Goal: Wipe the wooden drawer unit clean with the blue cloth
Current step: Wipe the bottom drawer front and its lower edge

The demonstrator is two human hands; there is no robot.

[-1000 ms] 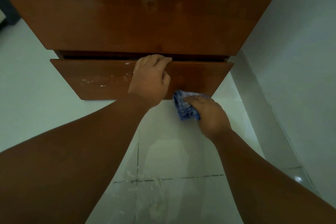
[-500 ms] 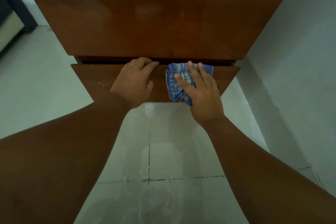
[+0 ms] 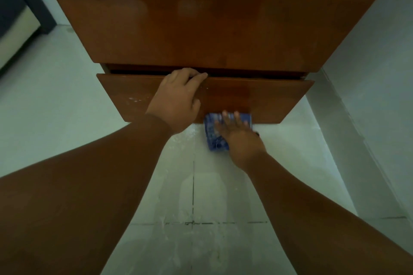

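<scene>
blue cloth (image 3: 212, 138) at the bottom edge of the drawer front (image 3: 257, 98), pressed there under the straight fingers of the right hand (image 3: 240, 140). left hand (image 3: 176, 102) curled over the drawer's top edge, gripping it. white specks (image 3: 134, 99) beside it unwiped; seemingly midway on the wooden drawer unit (image 3: 201, 18).

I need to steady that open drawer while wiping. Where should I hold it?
By the top edge of the drawer front, coming from above: the front shows no handle, and the gap above it leaves room for fingers to hook over, as the left hand does. That leaves the face free for the blue cloth under the right hand.
</scene>
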